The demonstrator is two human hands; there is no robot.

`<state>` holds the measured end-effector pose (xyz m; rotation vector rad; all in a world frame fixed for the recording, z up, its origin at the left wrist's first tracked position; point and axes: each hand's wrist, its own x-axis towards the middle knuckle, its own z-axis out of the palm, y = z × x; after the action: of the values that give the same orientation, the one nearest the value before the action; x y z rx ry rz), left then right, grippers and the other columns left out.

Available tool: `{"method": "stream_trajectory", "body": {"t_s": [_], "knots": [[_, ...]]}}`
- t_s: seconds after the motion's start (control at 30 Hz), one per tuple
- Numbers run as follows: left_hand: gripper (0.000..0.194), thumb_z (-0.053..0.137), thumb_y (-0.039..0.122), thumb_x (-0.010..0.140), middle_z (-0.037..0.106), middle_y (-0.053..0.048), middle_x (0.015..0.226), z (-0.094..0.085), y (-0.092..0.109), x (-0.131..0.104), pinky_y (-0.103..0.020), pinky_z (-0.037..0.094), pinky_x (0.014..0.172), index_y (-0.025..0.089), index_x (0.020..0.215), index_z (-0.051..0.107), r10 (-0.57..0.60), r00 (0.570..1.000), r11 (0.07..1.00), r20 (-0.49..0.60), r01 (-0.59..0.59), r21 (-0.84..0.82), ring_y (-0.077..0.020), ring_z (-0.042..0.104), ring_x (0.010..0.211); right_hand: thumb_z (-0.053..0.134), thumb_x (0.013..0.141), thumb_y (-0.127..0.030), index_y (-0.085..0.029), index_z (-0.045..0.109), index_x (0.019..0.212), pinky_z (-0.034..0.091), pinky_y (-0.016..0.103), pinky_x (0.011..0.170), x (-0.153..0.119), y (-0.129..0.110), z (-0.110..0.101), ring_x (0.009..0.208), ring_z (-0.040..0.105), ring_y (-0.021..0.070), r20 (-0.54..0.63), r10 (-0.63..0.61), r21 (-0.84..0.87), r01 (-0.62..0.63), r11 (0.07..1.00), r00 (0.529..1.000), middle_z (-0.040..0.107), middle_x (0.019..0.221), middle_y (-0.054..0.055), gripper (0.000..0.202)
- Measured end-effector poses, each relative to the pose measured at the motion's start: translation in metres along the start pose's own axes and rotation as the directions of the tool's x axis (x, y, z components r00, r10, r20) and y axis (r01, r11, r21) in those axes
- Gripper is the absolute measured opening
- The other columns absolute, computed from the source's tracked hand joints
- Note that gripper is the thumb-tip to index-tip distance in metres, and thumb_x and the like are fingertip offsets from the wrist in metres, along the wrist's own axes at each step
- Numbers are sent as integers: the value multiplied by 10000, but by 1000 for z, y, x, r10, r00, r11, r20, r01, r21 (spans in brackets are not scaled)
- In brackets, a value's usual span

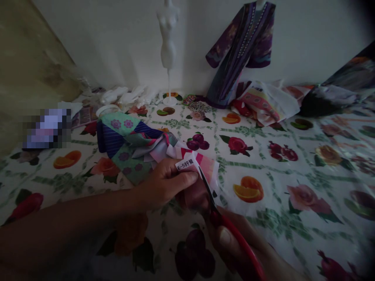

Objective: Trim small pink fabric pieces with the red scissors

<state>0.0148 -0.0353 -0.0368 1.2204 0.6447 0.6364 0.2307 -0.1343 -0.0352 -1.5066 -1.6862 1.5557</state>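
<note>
My left hand pinches a small printed fabric piece with a white edge lettered "E-5" and characters. In my right hand are red-handled scissors, their dark blades lying along the piece's right edge. Whether the blades are closed on the fabric I cannot tell. Just beyond my left hand lies a heap of cloth pieces, green with purple flowers and blue striped. A pink and red striped scrap sticks out behind the piece I hold.
A white mini mannequin stands at the back beside a purple patterned robe on a stand. More printed fabric is piled at back right. Beads and white bundles lie along the wall. A blurred-out device sits left on the fruit-patterned tablecloth.
</note>
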Motion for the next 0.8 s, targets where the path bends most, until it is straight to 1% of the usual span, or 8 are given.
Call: {"method": "stream_trajectory", "body": {"t_s": [0.13,0.27,0.37,0.43,0.5,0.6,0.7,0.8], "knots": [[382,516,283,987,689,-24,633,1,1,0,-174,447,513,147,650,633,4,1000,1000,5,-4,14,-88,598,546,510,1006,-565,-255,693,1225,659,412,806,-1,-3,-1,870,739,298,5,0,-23,0,1000,1000,757,953,90,422],[374,500,261,990,670,-9,621,1,1,0,-172,452,525,145,660,634,20,1000,1000,15,-20,-18,-89,608,566,503,1004,-525,-292,730,1095,677,411,783,-1,-3,-2,862,746,307,27,-15,-22,16,1000,1000,755,893,65,338],[371,519,275,985,648,-6,602,1,0,1,-176,434,507,138,659,634,29,1000,1000,3,-29,1,-88,584,553,548,987,-498,-306,718,1146,674,415,812,1,-2,-1,880,747,307,-20,-31,-52,30,998,999,757,916,58,302],[375,524,284,983,644,-11,596,1,0,0,-180,425,501,134,657,634,22,1000,1000,-8,-22,9,-86,565,539,536,987,-538,-292,721,1116,668,429,812,2,-1,-1,882,743,309,-22,-3,-73,2,997,1000,758,941,67,333],[362,521,284,988,676,-20,631,0,1,0,-185,440,520,136,684,651,11,1000,1000,-6,-11,4,-91,586,558,498,1002,-561,-268,714,1130,657,441,814,1,-2,0,893,737,309,-2,24,-70,-24,997,1000,757,969,83,385],[343,536,287,994,701,-16,660,-3,1,-1,-187,461,557,148,706,660,22,1000,1000,-19,-22,5,-97,614,592,495,1009,-562,-246,712,1158,646,428,802,0,-3,0,878,737,299,8,12,-49,-11,999,1000,756,965,90,412],[337,556,300,987,669,-5,617,-4,2,-2,-181,433,517,148,698,641,9,999,1000,-37,-9,15,-89,586,551,489,1010,-593,-245,707,1177,640,405,802,0,-4,1,860,730,281,11,14,-28,-14,1000,1000,749,960,84,443],[336,552,302,976,656,-9,604,-2,3,-2,-185,414,482,149,682,609,-2,999,1000,-35,3,22,-89,569,517,472,1003,-634,-240,704,1155,631,416,834,0,-5,1,894,719,288,31,34,-23,-34,999,999,740,994,93,482]]}}
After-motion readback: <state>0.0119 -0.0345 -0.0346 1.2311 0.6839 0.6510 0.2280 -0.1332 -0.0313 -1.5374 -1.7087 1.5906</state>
